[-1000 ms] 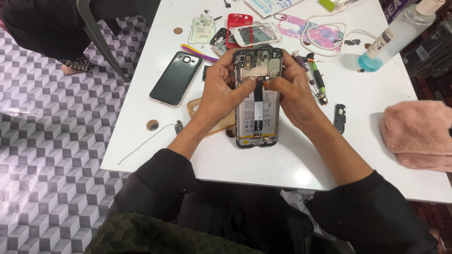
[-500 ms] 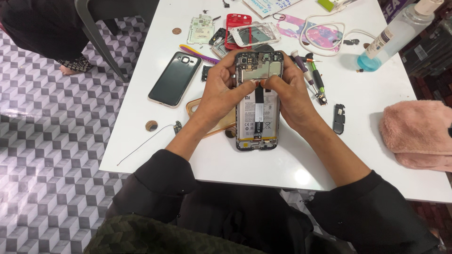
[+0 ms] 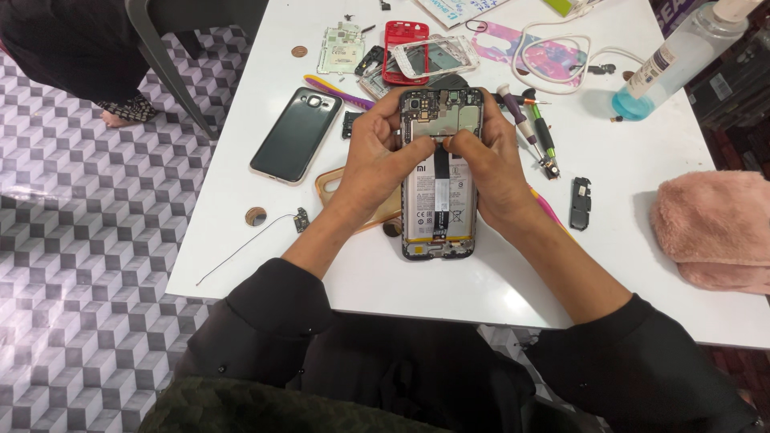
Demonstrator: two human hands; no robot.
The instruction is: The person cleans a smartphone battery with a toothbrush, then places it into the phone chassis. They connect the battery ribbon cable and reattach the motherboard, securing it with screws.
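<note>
An opened smartphone (image 3: 437, 212) with its back removed lies on the white table (image 3: 449, 281), showing its white battery, a black flex strip down the middle and the circuit board at the top. My left hand (image 3: 377, 156) grips the phone's upper left edge, thumb on the board. My right hand (image 3: 489, 160) holds the upper right side, its thumb and forefinger pinched at the top of the flex strip. Whether a small tool is between those fingers cannot be seen.
A dark phone back cover (image 3: 295, 133) lies at the left, a tan case (image 3: 333, 186) under my left wrist. A red phone frame (image 3: 405, 50), screwdrivers (image 3: 533, 128), a small black part (image 3: 581, 202), a liquid bottle (image 3: 670, 64), a pink cloth (image 3: 718, 228) and a chair leg (image 3: 168, 68) surround it.
Both hands stay on the phone's upper half; the thumbs have shifted slightly over the circuit board. The phone has not visibly moved.
</note>
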